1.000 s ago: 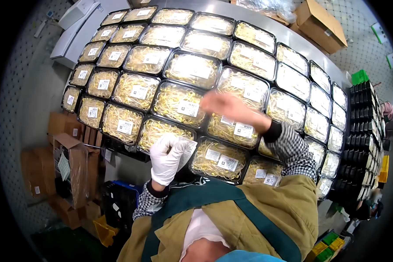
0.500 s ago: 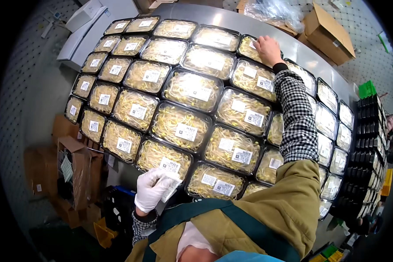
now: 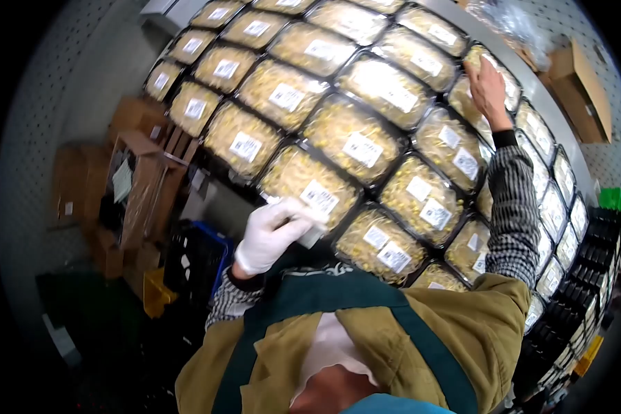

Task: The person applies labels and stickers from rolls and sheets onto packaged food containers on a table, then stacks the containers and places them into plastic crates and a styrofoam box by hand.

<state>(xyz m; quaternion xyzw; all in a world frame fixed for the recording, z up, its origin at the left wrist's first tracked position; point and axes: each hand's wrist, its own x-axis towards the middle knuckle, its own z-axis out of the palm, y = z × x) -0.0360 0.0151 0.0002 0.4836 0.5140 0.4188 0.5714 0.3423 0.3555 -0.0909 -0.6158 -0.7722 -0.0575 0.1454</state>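
Head view: steel table (image 3: 537,93) is covered by sprout packs (image 3: 352,141), set close together, labels up, likely for easy reach. Far pack (image 3: 506,81) is apparently touched by bare right hand (image 3: 488,91); whether anything is gripped cannot be told. Label sheet (image 3: 312,238) is pinched in gloved left hand (image 3: 264,238), presumably kept handy.

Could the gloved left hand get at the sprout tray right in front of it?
Probably yes: the tray sits right by the left hand, and nothing seems to stand between them. The white sheet in its fingers might hamper a grasp, though.
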